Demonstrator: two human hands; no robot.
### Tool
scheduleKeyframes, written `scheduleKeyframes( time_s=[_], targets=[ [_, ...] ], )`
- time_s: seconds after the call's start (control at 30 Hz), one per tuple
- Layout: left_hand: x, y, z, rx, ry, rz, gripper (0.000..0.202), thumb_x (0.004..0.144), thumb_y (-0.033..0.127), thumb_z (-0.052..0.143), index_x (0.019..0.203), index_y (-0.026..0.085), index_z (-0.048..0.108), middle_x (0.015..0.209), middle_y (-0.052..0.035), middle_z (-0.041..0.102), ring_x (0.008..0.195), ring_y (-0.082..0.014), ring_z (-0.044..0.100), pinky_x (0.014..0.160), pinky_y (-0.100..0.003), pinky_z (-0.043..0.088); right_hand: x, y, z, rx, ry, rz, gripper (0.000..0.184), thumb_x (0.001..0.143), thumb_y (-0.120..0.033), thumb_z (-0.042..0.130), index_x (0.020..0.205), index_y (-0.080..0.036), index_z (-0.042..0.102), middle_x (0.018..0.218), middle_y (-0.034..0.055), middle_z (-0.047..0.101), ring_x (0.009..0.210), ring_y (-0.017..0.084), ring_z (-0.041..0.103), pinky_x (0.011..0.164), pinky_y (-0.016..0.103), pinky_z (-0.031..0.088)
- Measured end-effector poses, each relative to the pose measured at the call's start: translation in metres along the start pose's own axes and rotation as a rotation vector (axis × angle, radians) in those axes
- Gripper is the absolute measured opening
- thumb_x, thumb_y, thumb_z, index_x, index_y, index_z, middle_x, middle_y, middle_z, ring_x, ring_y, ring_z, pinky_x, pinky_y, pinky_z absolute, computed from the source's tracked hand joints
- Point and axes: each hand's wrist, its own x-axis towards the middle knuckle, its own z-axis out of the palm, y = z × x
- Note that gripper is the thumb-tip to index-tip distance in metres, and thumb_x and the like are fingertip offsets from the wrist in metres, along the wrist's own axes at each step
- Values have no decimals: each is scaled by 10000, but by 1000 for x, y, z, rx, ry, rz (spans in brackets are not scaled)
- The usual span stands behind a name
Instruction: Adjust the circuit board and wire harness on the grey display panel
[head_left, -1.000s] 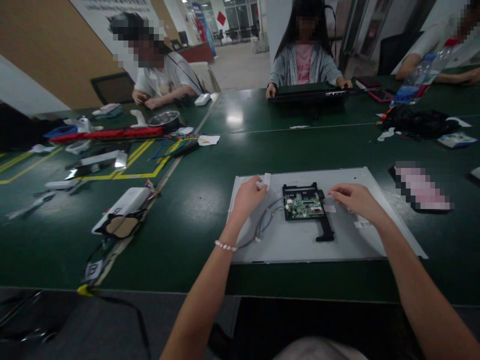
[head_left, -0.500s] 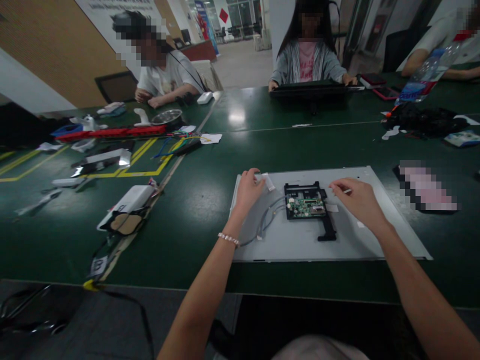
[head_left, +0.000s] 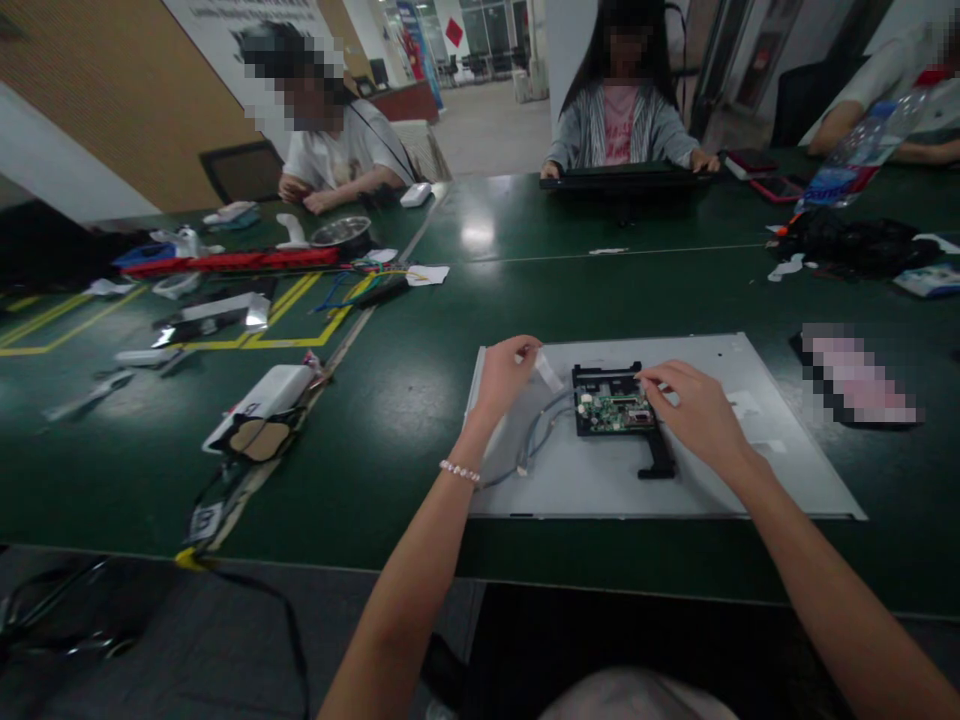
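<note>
A green circuit board (head_left: 611,412) sits in a black plastic frame (head_left: 660,462) on a flat grey-white panel (head_left: 555,490). My left hand (head_left: 506,378) is at the panel's far left, thumb and forefinger closed on a pale strip that looks like tape (head_left: 551,370). Over the board's right edge, my right hand (head_left: 694,410) has its thumb and forefinger pinched together near the frame's upper right corner. Whatever sits between those fingertips is too small to make out. Grey cables (head_left: 531,440) run from the board's left side towards my left wrist.
A white device with a tan pad (head_left: 259,412) lies to the left on the green table (head_left: 390,400). A phone-like object (head_left: 859,375) lies right of the panel. Across the table, a person holds a dark screen (head_left: 630,178). A bottle (head_left: 847,165) and black plastic (head_left: 847,240) are at right.
My right hand has moved left, from beside the frame onto its upper right edge. My left hand has shifted slightly right, with its fingertips closer together at the strip.
</note>
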Motion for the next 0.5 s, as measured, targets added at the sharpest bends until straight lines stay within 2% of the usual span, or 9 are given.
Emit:
scheduleKeyframes(
  time_s=[0.1, 0.23, 0.37, 0.5],
  targets=[
    [-2, 3, -24, -208, -90, -58, 198, 847, 258, 557, 895, 173, 729, 841, -37, 727, 778, -157, 652, 731, -263, 505, 0, -6, 1, 4, 36, -25, 257, 953, -238, 446, 1076, -198, 667, 1046, 96, 685, 958, 243, 641, 856, 412, 523],
    [-9, 8, -49, -338, -332, -88, 184, 798, 303, 616, 871, 172, 722, 824, -41, 711, 733, -133, 632, 707, -251, 504, -3, -22, 6, 18, 56, -162, 296, 962, -229, 451, 1202, -201, 623, 1140, 111, 666, 1069, 250, 620, 947, 451, 508],
    [-16, 17, -51, -336, -533, -54, 154, 784, 296, 615, 815, 180, 710, 725, -18, 679, 662, -114, 610, 657, -235, 489, -8, -44, 17, -24, -83, -391, 392, 944, -204, 498, 1334, -222, 543, 1304, 117, 611, 1212, 263, 557, 1015, 488, 477],
    [-19, 21, -46, -331, -656, -57, 142, 765, 251, 599, 816, 178, 709, 677, -7, 665, 617, -107, 602, 590, -213, 463, -11, -59, 28, -138, -188, -539, 370, 931, -136, 504, 1282, -206, 596, 1335, 115, 600, 1260, 269, 516, 1037, 475, 461]
  ],
)
